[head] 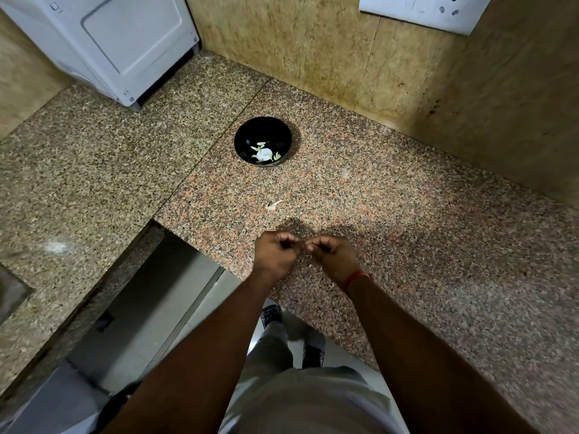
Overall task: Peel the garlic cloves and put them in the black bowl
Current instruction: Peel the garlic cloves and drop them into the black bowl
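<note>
Garlic is spread over three places in the head view. One unpeeled garlic clove (pixel 273 205) lies on the granite counter (pixel 407 214) between the hands and the bowl; its long axis runs from near-left to far-right, with the thin pale tip pointing far-right. Whatever is being worked on sits between the two hands and is hidden by the fingers, so I cannot tell whether it is a clove or only skin.

The left hand (pixel 274 253) and the right hand (pixel 332 255) meet above the near edge of the counter, knuckles up, fingertips touching each other. Both have their fingers curled tight in a pinch around something too small to make out. A red thread band (pixel 355 278) circles the right wrist.

The black bowl (pixel 263 141) stands upright farther back, well apart from the hands. Inside it lie several pale peeled cloves (pixel 264 151), gathered toward its near side.

A white appliance (pixel 103 48) stands at the far left on the counter, and a white socket plate (pixel 423 10) is fixed to the wall at the far right. Nothing lies between the loose clove and the bowl. Below the counter edge the person's grey trousers and dark shoes (pixel 271 314) show on a pale floor.
</note>
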